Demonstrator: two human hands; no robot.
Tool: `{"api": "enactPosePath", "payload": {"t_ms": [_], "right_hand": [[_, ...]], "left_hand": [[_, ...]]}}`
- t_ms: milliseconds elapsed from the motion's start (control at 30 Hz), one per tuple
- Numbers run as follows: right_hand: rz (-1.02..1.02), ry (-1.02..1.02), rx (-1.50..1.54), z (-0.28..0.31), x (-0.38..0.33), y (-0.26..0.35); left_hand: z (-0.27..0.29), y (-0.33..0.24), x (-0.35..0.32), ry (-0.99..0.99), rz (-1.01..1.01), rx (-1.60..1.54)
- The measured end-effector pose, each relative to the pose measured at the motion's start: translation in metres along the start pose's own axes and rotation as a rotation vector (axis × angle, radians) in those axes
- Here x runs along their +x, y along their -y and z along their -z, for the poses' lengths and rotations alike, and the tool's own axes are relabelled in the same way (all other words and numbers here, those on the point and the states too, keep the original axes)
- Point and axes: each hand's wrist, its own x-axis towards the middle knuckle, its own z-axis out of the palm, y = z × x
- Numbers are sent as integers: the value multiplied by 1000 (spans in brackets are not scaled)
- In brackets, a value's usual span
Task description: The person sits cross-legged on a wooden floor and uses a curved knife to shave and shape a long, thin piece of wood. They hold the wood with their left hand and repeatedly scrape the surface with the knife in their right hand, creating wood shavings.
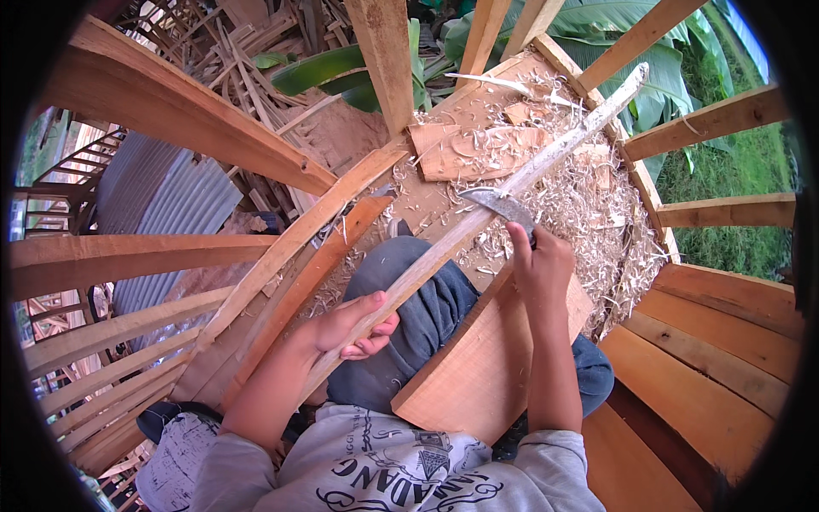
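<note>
My left hand (pixel 354 326) is wrapped round the lower part of a long, pale wooden stick (pixel 435 258). The stick slants across my lap from the lower left to the upper right. In my right hand (pixel 543 260) is a knife with a short curved metal blade (pixel 503 205). Its blade lies against the stick about midway along, while its handle is mostly hidden in the closed fingers. Under my right forearm a thick wooden board (pixel 482 367) rests tilted on my lap, over my blue trousers.
Curled wood shavings (pixel 589 230) cover the platform around a flat wood offcut (pixel 478 152). Slatted wooden rails (pixel 264 264) enclose the left and far sides. Planks (pixel 708 350) line the right. Beyond the left rail are corrugated metal sheets (pixel 166 205) and scrap wood (pixel 256 85).
</note>
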Motion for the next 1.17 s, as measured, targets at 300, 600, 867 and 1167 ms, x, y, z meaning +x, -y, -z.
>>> {"api": "enactPosePath", "payload": {"t_ms": [300, 600, 867, 1167], "right_hand": [[5, 25, 84, -1, 1, 7], [-54, -59, 247, -4, -1, 6], [9, -33, 238, 2, 9, -17], [-88, -48, 312, -7, 9, -6]], "left_hand": [[9, 4, 2, 67, 20, -28], [8, 6, 3, 73, 14, -30], [7, 2, 2, 82, 36, -9], [10, 2, 1, 145, 34, -89]]}}
